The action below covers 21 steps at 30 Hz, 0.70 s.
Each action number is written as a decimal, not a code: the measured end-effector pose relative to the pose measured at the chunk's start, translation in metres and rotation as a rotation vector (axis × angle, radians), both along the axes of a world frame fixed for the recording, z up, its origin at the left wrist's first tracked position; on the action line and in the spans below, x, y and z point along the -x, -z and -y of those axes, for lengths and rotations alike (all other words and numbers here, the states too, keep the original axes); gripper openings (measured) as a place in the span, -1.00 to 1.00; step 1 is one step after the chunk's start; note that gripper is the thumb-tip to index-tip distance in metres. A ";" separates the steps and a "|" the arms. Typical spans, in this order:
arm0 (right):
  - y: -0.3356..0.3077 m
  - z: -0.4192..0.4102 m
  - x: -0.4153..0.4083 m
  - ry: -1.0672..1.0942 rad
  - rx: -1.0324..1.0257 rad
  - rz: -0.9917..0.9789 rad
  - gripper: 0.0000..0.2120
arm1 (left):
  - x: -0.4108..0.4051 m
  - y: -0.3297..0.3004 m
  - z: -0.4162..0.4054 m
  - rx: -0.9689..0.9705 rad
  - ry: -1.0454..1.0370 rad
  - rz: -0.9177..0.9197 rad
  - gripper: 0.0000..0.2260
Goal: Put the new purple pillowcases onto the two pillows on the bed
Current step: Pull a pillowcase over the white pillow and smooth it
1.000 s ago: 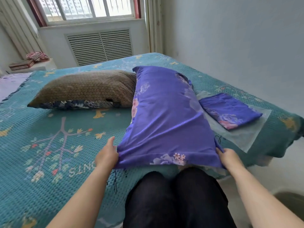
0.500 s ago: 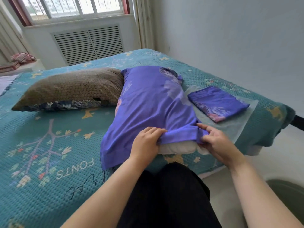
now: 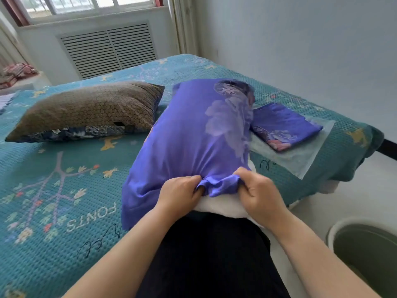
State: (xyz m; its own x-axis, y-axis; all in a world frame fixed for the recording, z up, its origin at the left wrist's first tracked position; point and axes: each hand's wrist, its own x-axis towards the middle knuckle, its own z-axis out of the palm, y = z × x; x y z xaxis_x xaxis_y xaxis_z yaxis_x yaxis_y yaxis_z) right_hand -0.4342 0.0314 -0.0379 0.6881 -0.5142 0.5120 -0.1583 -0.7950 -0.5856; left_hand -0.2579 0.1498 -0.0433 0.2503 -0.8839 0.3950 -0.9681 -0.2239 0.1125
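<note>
case (image 3: 193, 134) hem bunched at bed (image 3: 64, 190) near edge | gripped by left hand (image 3: 179, 195) and right hand (image 3: 258, 193) | pillow (image 3: 217, 208) long axis runs away toward wall | white end uncovered

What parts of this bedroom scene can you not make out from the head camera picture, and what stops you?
- White pillow: mostly hidden inside the purple pillowcase.
- Fingertips of the left hand and right hand: tucked into bunched fabric.
- Folded pillowcase: one corner behind the covered pillow.
- Brown pillow: underside hidden against the bed.
- Bin: cut off by the right edge.
- Window: cut off by the top edge.
</note>
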 end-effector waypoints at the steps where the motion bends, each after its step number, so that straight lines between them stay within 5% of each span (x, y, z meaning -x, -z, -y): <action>1: 0.005 -0.005 -0.003 -0.003 0.000 -0.235 -0.77 | -0.007 0.001 -0.003 0.016 -0.044 -0.015 -0.63; 3: 0.017 -0.001 -0.009 0.048 -0.122 -0.536 -0.67 | -0.016 0.000 -0.009 -0.015 -0.148 -0.116 -0.57; 7: 0.011 0.012 -0.013 0.008 -0.474 -0.520 -0.41 | -0.029 -0.019 -0.016 -0.190 -0.135 -0.516 -0.43; 10: -0.001 0.016 -0.010 -0.052 -0.632 -0.530 -0.14 | -0.041 -0.043 -0.031 -0.355 0.102 -0.876 -0.71; 13: -0.014 0.010 -0.004 -0.144 -0.657 -0.623 -0.15 | -0.069 -0.047 -0.043 0.053 -0.058 -1.155 -0.82; 15: -0.019 -0.001 -0.004 -0.193 -0.641 -0.693 -0.23 | -0.100 -0.031 -0.049 0.305 -0.404 -1.038 -0.60; 18: -0.020 -0.013 -0.003 -0.219 -0.664 -0.761 -0.38 | -0.128 -0.001 -0.060 -0.012 -0.734 -0.907 -0.25; 21: -0.021 -0.018 -0.006 -0.192 -0.608 -0.838 -0.51 | -0.130 0.016 -0.071 -0.209 -0.775 -0.886 -0.34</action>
